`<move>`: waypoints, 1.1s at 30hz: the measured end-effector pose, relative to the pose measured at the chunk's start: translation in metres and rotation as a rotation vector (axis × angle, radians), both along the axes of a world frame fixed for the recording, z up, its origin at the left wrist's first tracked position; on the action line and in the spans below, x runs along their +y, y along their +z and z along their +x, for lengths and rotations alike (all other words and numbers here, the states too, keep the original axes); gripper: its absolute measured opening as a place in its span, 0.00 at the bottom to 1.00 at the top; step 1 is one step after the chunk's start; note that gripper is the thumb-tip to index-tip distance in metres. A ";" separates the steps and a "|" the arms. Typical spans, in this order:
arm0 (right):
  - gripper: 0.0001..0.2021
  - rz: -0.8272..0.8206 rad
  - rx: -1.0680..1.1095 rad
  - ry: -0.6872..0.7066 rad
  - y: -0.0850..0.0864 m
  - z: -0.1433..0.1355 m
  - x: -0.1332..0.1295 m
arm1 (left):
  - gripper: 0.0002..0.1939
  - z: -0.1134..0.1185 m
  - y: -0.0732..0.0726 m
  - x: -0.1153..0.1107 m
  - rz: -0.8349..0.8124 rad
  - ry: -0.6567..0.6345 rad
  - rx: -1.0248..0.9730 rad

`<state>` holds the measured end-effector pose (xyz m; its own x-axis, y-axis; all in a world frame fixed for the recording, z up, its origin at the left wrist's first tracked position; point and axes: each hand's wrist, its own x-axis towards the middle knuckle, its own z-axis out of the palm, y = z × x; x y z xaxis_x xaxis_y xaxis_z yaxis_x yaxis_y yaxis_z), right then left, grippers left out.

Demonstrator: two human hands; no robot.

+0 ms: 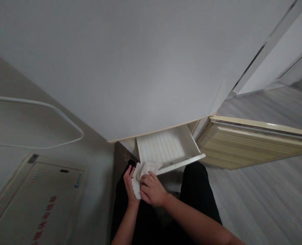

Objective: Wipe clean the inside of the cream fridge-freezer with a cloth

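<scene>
Sticking out from the refrigerator [151,68], the white drawer [189,160] shows its ribbed bottom between low side walls, with its front edge turned toward the person's knees. The white cloth [151,166], which has a scalloped border, is at the front left corner of this drawer, above the lap; it overlaps the drawer's edge in the view, but I cannot tell whether they touch. The left hand [129,182] has it from the left side, half closed, with fingers rather long and slightly bent. The right hand [153,190] is more closed, its fingers curled over the folded part of the same cloth. On the right, the refrigerator door [253,143] stands wide open, showing a cream, ridged inner panel. At the left, the wiring box [59,190] on the wall, with red characters, is closed, so its content is hidden. A white cable [56,108] bends above it.
</scene>
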<state>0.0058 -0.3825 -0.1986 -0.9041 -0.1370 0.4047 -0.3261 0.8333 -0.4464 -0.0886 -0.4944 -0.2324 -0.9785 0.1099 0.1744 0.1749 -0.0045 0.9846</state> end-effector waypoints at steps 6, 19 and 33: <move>0.27 0.186 0.101 -0.228 -0.008 -0.006 0.014 | 0.31 0.021 0.014 0.007 -0.123 -0.275 0.166; 0.20 0.314 -0.110 -0.719 0.007 0.083 0.182 | 0.31 0.007 0.049 0.031 -0.827 -0.373 0.690; 0.30 0.247 -0.115 -0.610 -0.010 0.037 0.068 | 0.39 0.003 0.045 0.033 -0.943 -0.443 0.660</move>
<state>0.0428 -0.3143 -0.2083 -0.8845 0.3366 0.3230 0.2746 0.9354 -0.2227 -0.0855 -0.4613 -0.1871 -0.5793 0.7603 0.2937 0.8041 0.4741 0.3587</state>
